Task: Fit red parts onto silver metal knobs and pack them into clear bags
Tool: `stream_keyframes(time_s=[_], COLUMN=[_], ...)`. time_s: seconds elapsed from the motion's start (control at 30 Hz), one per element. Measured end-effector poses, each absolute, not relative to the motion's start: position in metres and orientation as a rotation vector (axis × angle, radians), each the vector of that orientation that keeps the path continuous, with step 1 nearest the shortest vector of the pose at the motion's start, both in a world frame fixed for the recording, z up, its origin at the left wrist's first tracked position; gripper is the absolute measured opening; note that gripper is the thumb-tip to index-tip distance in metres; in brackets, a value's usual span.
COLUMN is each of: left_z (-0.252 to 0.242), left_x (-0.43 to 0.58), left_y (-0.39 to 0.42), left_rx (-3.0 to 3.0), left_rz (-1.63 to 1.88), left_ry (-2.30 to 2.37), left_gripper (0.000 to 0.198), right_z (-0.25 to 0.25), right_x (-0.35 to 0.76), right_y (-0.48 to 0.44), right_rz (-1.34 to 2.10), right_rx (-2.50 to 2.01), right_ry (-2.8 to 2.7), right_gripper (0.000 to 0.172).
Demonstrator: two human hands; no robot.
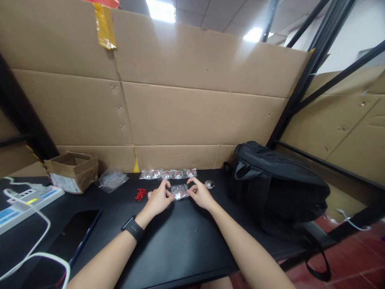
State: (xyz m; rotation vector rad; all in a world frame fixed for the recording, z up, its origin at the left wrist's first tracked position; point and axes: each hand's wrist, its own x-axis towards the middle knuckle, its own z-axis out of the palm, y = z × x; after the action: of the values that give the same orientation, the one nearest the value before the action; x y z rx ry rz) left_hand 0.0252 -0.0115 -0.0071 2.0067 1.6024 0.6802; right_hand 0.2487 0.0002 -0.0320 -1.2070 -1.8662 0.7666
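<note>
Between my hands is a small clear plastic bag with a round silvery piece and something red inside. My left hand pinches its left edge, and my right hand pinches the right edge. Just behind it, a row of several similar filled bags lies along the cardboard wall. To the left of my left hand is a small heap of red cords. A loose round silvery piece rests on the black table, right of my right hand.
A black backpack takes up the table's right side. On the left are an open cardboard box, some clear plastic bags, a white power strip with cables, and a dark tablet-like device. Cardboard walls the back.
</note>
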Motion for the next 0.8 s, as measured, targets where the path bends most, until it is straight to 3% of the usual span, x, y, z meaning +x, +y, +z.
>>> stream_keyframes(time_s=[0.1, 0.4, 0.6, 0.8], left_z=[-0.004, 0.0, -0.001, -0.009], left_x=[0.028, 0.03, 0.03, 0.028], left_y=[-0.018, -0.032, -0.035, -0.021], left_rx=[2.183, 2.523, 2.563, 2.394], left_rz=[0.648, 0.627, 0.63, 0.668], left_ry=[1.597, 1.635, 1.56, 1.628], left_gripper=[0.032, 0.019, 0.022, 0.023], right_z=[-0.03, -0.024, -0.018, -0.022], right_x=[0.245, 0.241, 0.237, 0.244], right_y=[0.0, -0.009, -0.011, -0.006], right_rz=[0.605, 0.313, 0.386, 0.53], right_rx=[-1.205, -1.19, -1.231, -1.195], right_ry=[-2.032, -2.319, -2.282, -2.115], right_gripper=[0.024, 0.053, 0.025, 0.022])
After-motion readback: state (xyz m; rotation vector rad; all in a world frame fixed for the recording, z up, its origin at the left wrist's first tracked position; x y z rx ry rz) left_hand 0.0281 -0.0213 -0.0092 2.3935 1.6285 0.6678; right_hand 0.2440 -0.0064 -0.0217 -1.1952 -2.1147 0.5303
